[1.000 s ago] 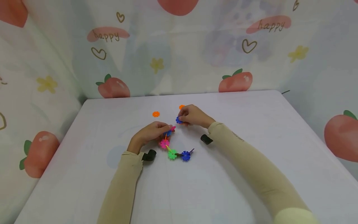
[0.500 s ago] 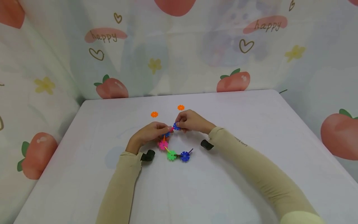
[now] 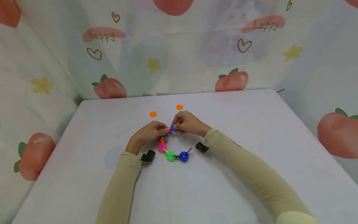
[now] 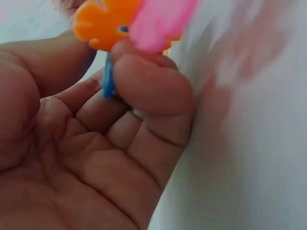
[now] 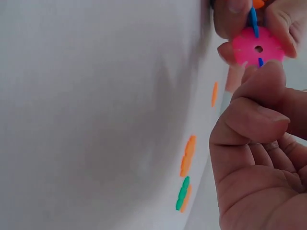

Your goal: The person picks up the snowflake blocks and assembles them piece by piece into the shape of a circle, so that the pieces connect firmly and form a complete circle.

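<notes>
A chain of slotted plastic snowflake discs curves over the white table, with a pink disc (image 3: 162,147), a green disc (image 3: 171,156) and a dark blue disc (image 3: 184,156) in its lower part. My left hand (image 3: 149,132) grips the chain's upper end between thumb and fingers, at a light blue disc (image 4: 108,76) beside an orange disc (image 4: 98,24). Another pink disc (image 5: 243,44) sticks out from that hand. My right hand (image 3: 190,123) pinches a blue disc (image 3: 173,128), whose edge sits at the pink disc's rim slot, facing the left fingertips.
Two loose orange discs (image 3: 153,114) (image 3: 179,107) lie on the table beyond the hands. A green disc (image 5: 183,194) lies there too, mostly behind my right hand in the head view. Black wrist mounts (image 3: 148,156) (image 3: 202,147) jut inward. A printed cloth (image 3: 179,62) hangs behind the table.
My right hand has brought the blue disc left and nearer, from apart to the pink disc at my left fingertips. The left hand keeps its grip; the view has shifted slightly.
</notes>
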Available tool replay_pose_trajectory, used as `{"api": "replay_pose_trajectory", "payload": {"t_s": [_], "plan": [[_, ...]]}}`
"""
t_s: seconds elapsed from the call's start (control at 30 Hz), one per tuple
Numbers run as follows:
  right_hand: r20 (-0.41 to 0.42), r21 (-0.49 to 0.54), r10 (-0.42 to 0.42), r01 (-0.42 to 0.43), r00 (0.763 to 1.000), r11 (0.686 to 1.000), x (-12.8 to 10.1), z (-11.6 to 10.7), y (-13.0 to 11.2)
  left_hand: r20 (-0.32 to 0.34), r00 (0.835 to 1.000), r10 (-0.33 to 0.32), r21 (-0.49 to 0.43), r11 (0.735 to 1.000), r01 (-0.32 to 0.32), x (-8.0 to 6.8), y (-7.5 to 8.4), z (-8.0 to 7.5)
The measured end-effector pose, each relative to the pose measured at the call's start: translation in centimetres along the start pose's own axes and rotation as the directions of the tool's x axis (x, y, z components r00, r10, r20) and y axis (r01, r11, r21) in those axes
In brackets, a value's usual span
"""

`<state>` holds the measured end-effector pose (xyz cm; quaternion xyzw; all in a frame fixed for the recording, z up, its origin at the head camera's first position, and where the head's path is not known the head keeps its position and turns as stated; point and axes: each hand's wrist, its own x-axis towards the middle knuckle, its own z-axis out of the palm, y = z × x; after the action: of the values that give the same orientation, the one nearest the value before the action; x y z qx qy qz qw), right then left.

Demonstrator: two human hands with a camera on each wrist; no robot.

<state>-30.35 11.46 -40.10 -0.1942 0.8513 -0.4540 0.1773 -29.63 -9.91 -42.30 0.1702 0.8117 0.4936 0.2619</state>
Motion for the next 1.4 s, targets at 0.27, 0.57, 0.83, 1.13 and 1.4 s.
{"api": "replay_pose_trajectory", "payload": {"t_s": [0.27, 0.57, 0.83, 1.13, 1.4], "plan": [[-0.001, -0.003, 0.001, -0.001, 1.0, 1.0, 0.4, 0.1, 0.3, 0.028, 1.0, -0.003, -0.018, 1.0, 0.003, -0.2, 0.0, -0.2], [-0.067, -0.147, -0.009, -0.001, 0.998, 0.989, 1.8, -2.2, 0.5, 0.115, 0.993, -0.034, -0.13, 0.99, 0.049, -0.6, -0.4, -0.9], [-0.062, -0.335, 0.04, -0.059, 0.997, 0.94, 4.1, -4.1, 0.8, 0.155, 0.983, -0.094, -0.204, 0.971, 0.125, -1.4, -0.6, -1.8], [-0.043, -0.434, 0.044, -0.058, 0.998, 0.899, 5.6, -4.0, 1.4, 0.144, 0.984, -0.108, -0.215, 0.967, 0.138, -1.7, -0.9, -2.3], [-0.067, -0.472, 0.098, -0.118, 0.993, 0.874, 6.0, -3.9, 2.2, 0.13, 0.987, -0.092, -0.221, 0.968, 0.12, -1.7, -1.1, -2.5]]}}
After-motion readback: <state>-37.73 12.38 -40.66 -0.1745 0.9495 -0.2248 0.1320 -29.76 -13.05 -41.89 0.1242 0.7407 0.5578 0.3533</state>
